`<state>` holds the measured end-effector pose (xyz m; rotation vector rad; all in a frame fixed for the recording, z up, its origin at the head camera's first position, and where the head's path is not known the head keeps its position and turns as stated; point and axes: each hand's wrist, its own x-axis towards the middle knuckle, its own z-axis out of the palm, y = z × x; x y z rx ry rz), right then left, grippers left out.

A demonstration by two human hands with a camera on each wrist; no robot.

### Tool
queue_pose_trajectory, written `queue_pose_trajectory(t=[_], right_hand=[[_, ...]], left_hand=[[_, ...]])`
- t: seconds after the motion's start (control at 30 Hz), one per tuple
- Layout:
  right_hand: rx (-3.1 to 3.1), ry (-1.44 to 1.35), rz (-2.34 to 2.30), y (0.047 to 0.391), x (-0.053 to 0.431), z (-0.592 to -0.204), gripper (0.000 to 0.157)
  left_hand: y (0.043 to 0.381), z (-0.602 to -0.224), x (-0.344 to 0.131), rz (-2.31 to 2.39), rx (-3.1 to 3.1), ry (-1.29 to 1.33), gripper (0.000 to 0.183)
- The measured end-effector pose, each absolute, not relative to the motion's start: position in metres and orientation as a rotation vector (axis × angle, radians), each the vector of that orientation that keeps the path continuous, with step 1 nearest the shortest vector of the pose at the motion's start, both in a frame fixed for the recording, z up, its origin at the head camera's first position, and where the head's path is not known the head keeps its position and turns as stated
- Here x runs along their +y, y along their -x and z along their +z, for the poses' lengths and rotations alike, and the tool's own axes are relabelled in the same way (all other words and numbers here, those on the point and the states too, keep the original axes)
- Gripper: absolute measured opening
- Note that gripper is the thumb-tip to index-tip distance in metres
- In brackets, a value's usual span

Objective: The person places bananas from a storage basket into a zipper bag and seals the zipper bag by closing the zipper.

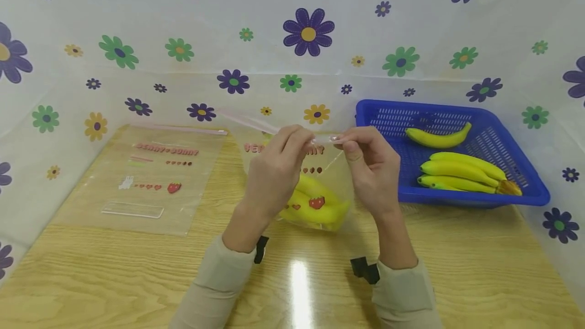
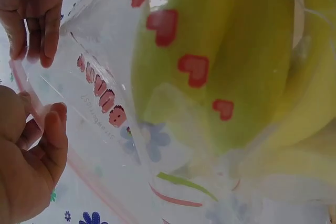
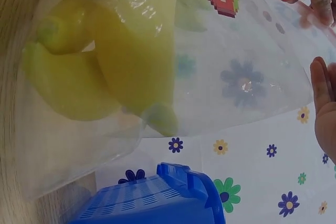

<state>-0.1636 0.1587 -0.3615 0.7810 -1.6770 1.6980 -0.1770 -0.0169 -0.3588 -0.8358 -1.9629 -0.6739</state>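
While I follow from afar, the left hand (image 1: 276,171) and right hand (image 1: 376,171) pinch the clear bag (image 1: 331,169) along its top — bananas (image 1: 335,208) inside — near the table's (image 1: 137,278) far edge, blue basket (image 1: 525,159) toward its far-right corner.

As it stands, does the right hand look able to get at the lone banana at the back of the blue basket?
Probably yes, once free: the right hand pinches the edge of the bag, but the blue basket stands beside it, open on top, and nothing covers the lone banana.
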Motion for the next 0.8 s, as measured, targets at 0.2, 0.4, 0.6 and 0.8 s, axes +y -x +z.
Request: queue_pose_trajectory(t=[0.2, 0.4, 0.6, 0.8], right_hand=[[-1.819, -0.751, 1.759, 0.160, 0.164, -0.360, 0.024], [-1.993, -0.690, 1.765, 0.152, 0.161, -0.360, 0.052], [-2.195, -0.562, 1.699, 0.151, 0.158, -0.360, 0.076], [-2.666, -0.351, 1.694, 0.156, 0.161, -0.366, 0.115]], left_hand=[[0.183, -0.361, -0.023, -0.719, -1.965, 0.812, 0.012], [0.185, -0.362, -0.027, -0.852, -1.952, 0.835, 0.015], [0.183, -0.361, -0.026, -0.920, -1.941, 0.891, 0.015], [0.184, -0.360, -0.020, -0.974, -1.894, 1.003, 0.014]])
